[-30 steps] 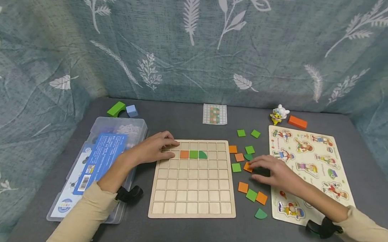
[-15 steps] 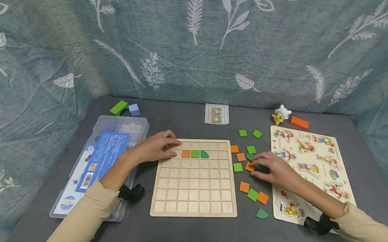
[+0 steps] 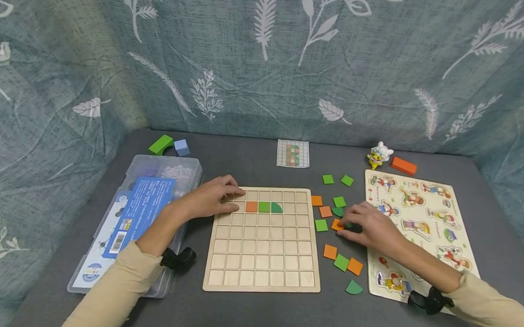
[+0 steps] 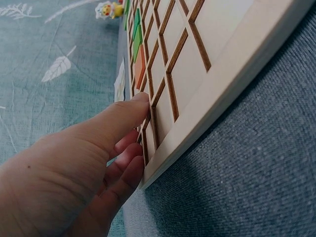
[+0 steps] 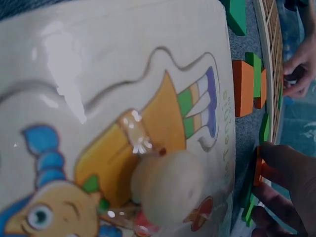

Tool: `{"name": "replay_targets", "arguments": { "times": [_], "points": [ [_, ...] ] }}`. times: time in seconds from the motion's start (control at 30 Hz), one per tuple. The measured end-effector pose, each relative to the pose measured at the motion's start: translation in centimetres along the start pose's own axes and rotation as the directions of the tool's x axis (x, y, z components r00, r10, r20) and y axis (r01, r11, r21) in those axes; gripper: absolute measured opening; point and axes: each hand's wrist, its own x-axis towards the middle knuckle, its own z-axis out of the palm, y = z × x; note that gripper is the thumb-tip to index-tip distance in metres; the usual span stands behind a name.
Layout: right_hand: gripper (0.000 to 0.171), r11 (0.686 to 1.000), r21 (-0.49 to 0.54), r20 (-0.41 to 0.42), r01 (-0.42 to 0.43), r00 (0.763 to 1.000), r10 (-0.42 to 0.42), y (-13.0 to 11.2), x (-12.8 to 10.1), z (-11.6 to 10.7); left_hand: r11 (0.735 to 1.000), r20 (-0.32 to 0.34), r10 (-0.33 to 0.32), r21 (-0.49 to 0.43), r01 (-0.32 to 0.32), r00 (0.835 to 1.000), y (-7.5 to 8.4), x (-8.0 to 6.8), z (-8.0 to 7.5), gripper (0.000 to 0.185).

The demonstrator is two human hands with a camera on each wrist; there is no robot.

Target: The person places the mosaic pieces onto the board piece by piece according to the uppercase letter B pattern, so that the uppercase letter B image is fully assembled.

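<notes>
While the left hand (image 3: pixel 209 197) kinda just rests, fingers loosely bent, on the far-left corner of the board (image 3: pixel 262 262), the right hand (image 3: pixel 372 226) pinches an orange tile (image 3: pixel 336 225) between board and puzzle (image 3: pixel 421 215).

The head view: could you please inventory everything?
Board: one, beige, centre
Fitted tiles: three, orange, green, board
Loose squares: ten, orange, green, right
Loose wedges: at least two, green, alongside
Card: one, white, far
Puzzle: one, cream, right
Figurine: one, white, yellow, far
Blocks: three, green, blue, orange, far
Box: one, clear with blue leaflet, left
Table: one, grey, beneath
Curtain: one, teal, behind
Sleeves: two, beige, foreground
Wristbands: two, black, wrists
Hands: two, at board and tiles
</notes>
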Motion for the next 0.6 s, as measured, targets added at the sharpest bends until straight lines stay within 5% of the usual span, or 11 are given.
{"name": "replay_targets", "arguments": {
  "times": [0.27,0.6],
  "points": [
    [0.014,1.0,-0.001,-0.015,0.008,1.0,-0.008,0.0,0.4,-0.1,1.0,-0.011,0.014,0.009,-0.014,1.0,0.0,0.1,-0.1,0.041],
    [0.02,0.969,0.148,-0.025,0.199,0.98,-0.198,-3.6,4.8,2.3,1.0,0.007,-0.002,-0.008,0.002,1.0,0.1,0.1,0.0,0.041]
  ]
}}
